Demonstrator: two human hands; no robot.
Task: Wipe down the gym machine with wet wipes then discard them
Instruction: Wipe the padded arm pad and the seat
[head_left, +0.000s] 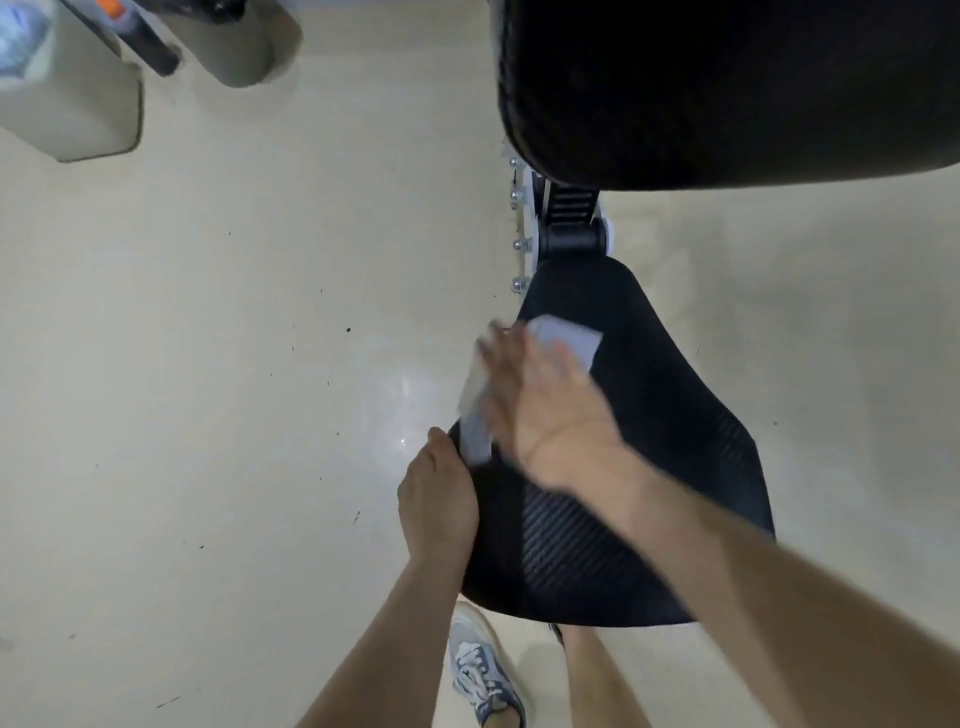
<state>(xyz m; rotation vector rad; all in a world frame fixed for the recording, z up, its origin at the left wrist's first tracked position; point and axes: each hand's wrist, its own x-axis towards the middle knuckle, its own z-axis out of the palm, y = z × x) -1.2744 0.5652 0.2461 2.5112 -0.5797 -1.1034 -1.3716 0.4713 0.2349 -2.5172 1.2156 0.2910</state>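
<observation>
You're mid-wipe: your right hand (545, 410), fingers spread, presses the wet wipe (566, 338) flat onto the left edge of the seat (675, 441), your left hand (439, 499) gripping that edge nearer you; next, likely sweep rightward across the rest.

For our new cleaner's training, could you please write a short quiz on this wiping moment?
1. True or false: the right hand presses a wet wipe onto the seat pad.
2. What does the left hand hold? A the seat pad's edge; B a spray bottle; C a second wipe.
3. Fill in: on the floor by the seat pad's near edge stands one ___.
Key: 1 true; 2 A; 3 sneaker.
</observation>
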